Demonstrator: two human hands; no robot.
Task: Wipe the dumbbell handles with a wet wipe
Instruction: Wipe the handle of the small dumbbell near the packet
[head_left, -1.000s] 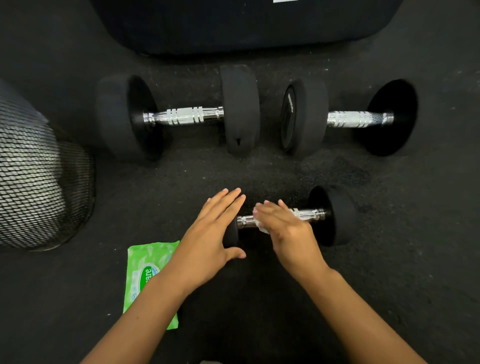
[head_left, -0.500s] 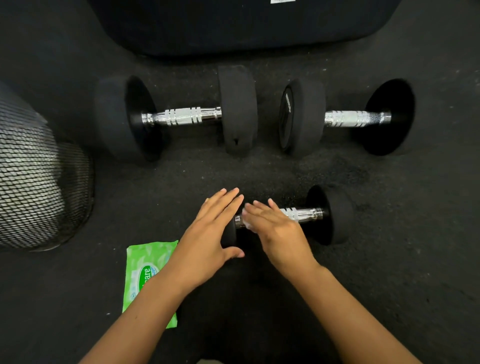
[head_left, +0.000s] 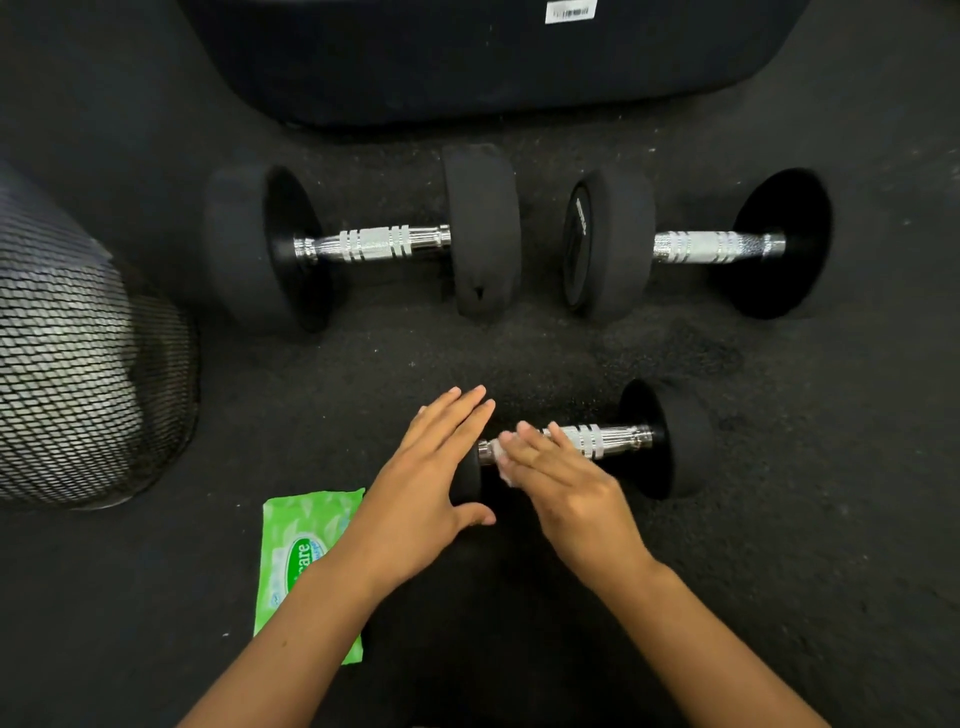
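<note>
A small black dumbbell (head_left: 670, 441) with a chrome handle (head_left: 602, 440) lies on the dark floor in front of me. My left hand (head_left: 431, 478) rests flat with straight fingers on its left weight head, hiding most of it. My right hand (head_left: 561, 478) presses a white wet wipe (head_left: 501, 460) against the left end of the handle; the wipe peeks out under the fingers. Two larger dumbbells lie farther back: one at left (head_left: 363, 244), one at right (head_left: 701, 247).
A green pack of wet wipes (head_left: 301, 545) lies on the floor under my left forearm. A black mesh basket (head_left: 78, 374) lies at the left edge. A large dark object (head_left: 493, 57) stands behind the dumbbells.
My right hand slid the wipe leftward along the small dumbbell's handle, uncovering more chrome at the right. My left hand stayed on the weight head.
</note>
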